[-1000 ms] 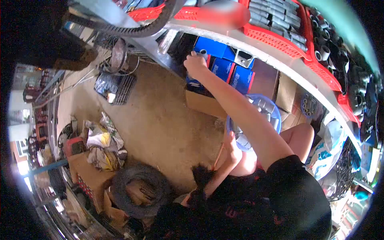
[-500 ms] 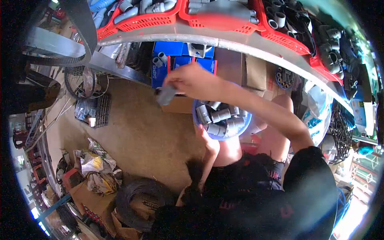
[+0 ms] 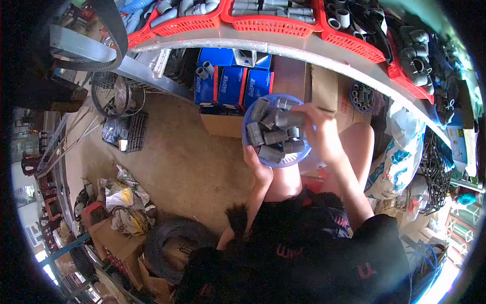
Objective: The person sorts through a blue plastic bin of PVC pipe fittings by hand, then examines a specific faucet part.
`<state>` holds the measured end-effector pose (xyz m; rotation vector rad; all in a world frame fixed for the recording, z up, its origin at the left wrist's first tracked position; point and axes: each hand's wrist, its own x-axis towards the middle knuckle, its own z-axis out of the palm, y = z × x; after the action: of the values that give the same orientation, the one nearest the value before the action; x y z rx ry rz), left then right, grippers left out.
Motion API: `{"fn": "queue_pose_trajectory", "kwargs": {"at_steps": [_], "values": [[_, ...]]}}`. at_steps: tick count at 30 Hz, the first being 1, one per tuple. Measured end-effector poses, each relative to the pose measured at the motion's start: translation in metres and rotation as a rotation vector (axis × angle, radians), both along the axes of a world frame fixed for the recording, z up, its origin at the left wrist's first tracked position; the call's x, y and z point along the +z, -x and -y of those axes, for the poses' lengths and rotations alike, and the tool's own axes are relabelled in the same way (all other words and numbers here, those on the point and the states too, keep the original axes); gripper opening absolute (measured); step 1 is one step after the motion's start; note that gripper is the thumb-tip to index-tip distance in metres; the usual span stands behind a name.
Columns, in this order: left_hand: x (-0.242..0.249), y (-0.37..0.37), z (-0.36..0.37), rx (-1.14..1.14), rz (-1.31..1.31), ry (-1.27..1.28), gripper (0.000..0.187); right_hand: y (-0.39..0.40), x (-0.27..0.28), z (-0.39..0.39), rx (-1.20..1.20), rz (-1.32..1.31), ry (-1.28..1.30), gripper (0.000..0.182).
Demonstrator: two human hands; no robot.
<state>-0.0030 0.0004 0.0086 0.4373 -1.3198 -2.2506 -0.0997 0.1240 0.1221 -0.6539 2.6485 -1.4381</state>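
My left hand (image 3: 259, 166) grips the near left rim of a round blue plastic basket (image 3: 246, 117), held above my lap. Several grey pipe fittings (image 3: 275, 137), short tube-like pieces, lie loose in it. Over the basket's right side, my right hand (image 3: 324, 133) is closed around another grey pipe fitting (image 3: 289, 119); the hand is somewhat blurred. Two more grey fittings (image 3: 205, 70) stand on the blue boxes (image 3: 232, 87) just beyond the basket.
Red baskets (image 3: 273, 26) of pipe parts line the shelf (image 3: 202, 43) above. A second round basket of fittings (image 3: 362, 96) sits at the right, near a white sack (image 3: 397, 162). A black coil (image 3: 177, 248) and crumpled bags (image 3: 124, 202) lie on the floor at left.
My right hand has come back from the left of the basket, in front of the blue boxes, to over the basket's right side. My left hand stays on the rim.
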Motion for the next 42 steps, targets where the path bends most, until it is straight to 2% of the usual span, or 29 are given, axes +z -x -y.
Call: {"fn": "queue_pose_trajectory", "kwargs": {"at_steps": [1, 6, 8, 12, 15, 20, 23, 26, 29, 31, 33, 35, 37, 38, 39, 42], "values": [[-0.003, 0.0, 0.0, -0.001, -0.015, -0.031, 0.059, -0.001, -0.005, 0.004, 0.035, -0.13, -0.003, 0.024], [-0.016, -0.003, 0.0, 0.029, 0.018, -0.005, 0.06, -0.002, -0.021, 0.012, 0.103, -0.113, -0.006, 0.033], [-0.031, -0.004, 0.005, 0.028, 0.055, 0.033, 0.061, 0.001, -0.022, 0.012, 0.066, -0.133, -0.01, 0.033], [-0.01, 0.002, -0.001, 0.052, 0.022, -0.071, 0.06, -0.008, -0.02, 0.018, -0.044, -0.225, -0.091, 0.031], [-0.027, -0.002, 0.001, 0.033, 0.016, -0.144, 0.059, -0.018, -0.035, 0.025, -0.079, -0.316, 0.007, 0.029], [-0.022, -0.005, 0.002, -0.002, -0.016, -0.239, 0.057, -0.025, -0.036, 0.026, 0.078, -0.375, -0.053, 0.026], [-0.017, 0.0, -0.001, 0.013, -0.061, -0.124, 0.057, -0.019, -0.033, 0.025, 0.048, -0.349, 0.02, 0.027], [-0.018, 0.0, -0.002, 0.033, -0.079, -0.124, 0.063, -0.013, -0.03, 0.021, -0.056, -0.323, 0.1, 0.029], [-0.032, -0.003, 0.0, 0.068, -0.002, -0.109, 0.056, -0.001, -0.029, 0.007, -0.198, -0.263, 0.19, 0.019], [-0.035, -0.005, 0.001, 0.088, 0.042, -0.072, 0.055, -0.002, -0.014, 0.0, -0.367, 0.065, 0.359, 0.015], [-0.032, -0.004, 0.001, 0.105, 0.065, 0.0, 0.055, -0.01, -0.006, -0.003, -0.428, 0.028, 0.465, 0.016], [-0.019, -0.001, -0.002, 0.118, 0.07, 0.104, 0.055, -0.04, 0.0, 0.002, -0.426, 0.067, 0.307, 0.017], [-0.066, 0.001, 0.001, -0.092, -0.057, -0.389, 0.055, -0.069, -0.016, 0.007, -0.183, -0.313, 0.063, 0.027], [-0.083, -0.003, 0.0, -0.14, -0.092, -0.487, 0.055, -0.077, -0.015, 0.012, -0.046, -0.342, -0.012, 0.032], [-0.08, -0.005, -0.003, -0.146, -0.098, -0.479, 0.055, -0.082, -0.015, 0.018, 0.092, -0.37, -0.084, 0.038], [-0.07, -0.009, -0.004, -0.119, -0.072, -0.373, 0.056, -0.08, -0.038, 0.032, 0.158, -0.51, -0.117, 0.041]]}}
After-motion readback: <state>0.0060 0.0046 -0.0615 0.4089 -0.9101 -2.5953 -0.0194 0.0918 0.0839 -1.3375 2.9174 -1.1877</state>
